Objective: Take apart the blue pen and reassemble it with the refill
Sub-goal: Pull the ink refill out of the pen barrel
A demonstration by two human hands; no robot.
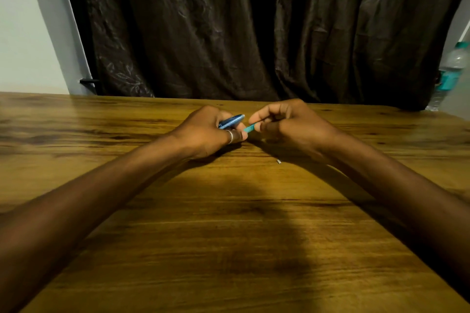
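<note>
Left hand (208,129) grip pinches blue barrel (231,121) above desk (229,223); right hand (284,122) grip pinches teal piece (249,127), just apart. Light, stiff, likely slick plastic; hold barrel mid-body, small piece near its end.

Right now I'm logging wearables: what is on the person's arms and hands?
Both forearms are bare, with no sleeves, watch or bracelet in view. The left hand wears a plain silver ring on one finger. The right hand shows no jewellery.
</note>
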